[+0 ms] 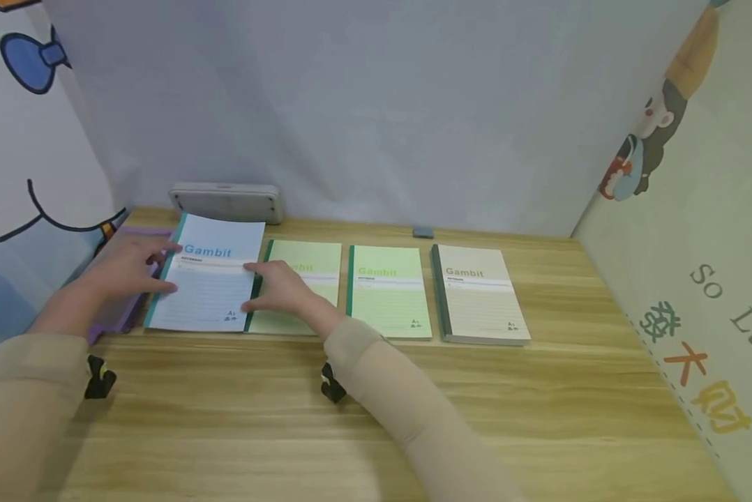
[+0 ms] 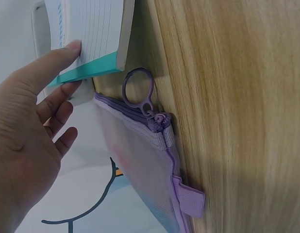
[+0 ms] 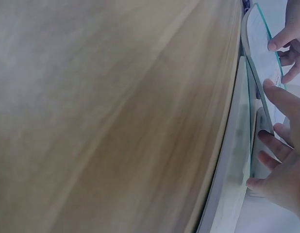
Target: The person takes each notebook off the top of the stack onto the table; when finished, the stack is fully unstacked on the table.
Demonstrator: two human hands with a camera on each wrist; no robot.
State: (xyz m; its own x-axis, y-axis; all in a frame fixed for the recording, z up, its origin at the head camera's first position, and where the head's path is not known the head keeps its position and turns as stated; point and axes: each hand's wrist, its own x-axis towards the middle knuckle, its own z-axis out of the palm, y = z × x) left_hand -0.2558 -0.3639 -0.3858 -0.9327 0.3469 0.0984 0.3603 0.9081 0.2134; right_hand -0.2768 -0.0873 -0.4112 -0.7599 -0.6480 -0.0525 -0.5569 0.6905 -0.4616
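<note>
A blue notebook [image 1: 206, 293] with a teal spine, marked Gambit, is held by both hands at its long edges. My left hand [image 1: 121, 265] pinches the spine side, thumb on the cover and fingers beneath, as the left wrist view shows. On the opposite edge my right hand [image 1: 282, 286] grips with its thumb on top. The book is tilted, its right edge lifted over the neighbouring green notebook [image 1: 294, 317]. A second green notebook [image 1: 391, 293] and a cream notebook [image 1: 476, 293] with a dark spine lie in the same row to the right.
A purple mesh zip pouch [image 2: 140, 141] with a ring pull lies left of the blue notebook. Behind stands a grey-white case [image 1: 228, 202] against the pale backdrop. A small grey piece [image 1: 423, 232] lies at the back edge of the wooden table [image 1: 275, 432].
</note>
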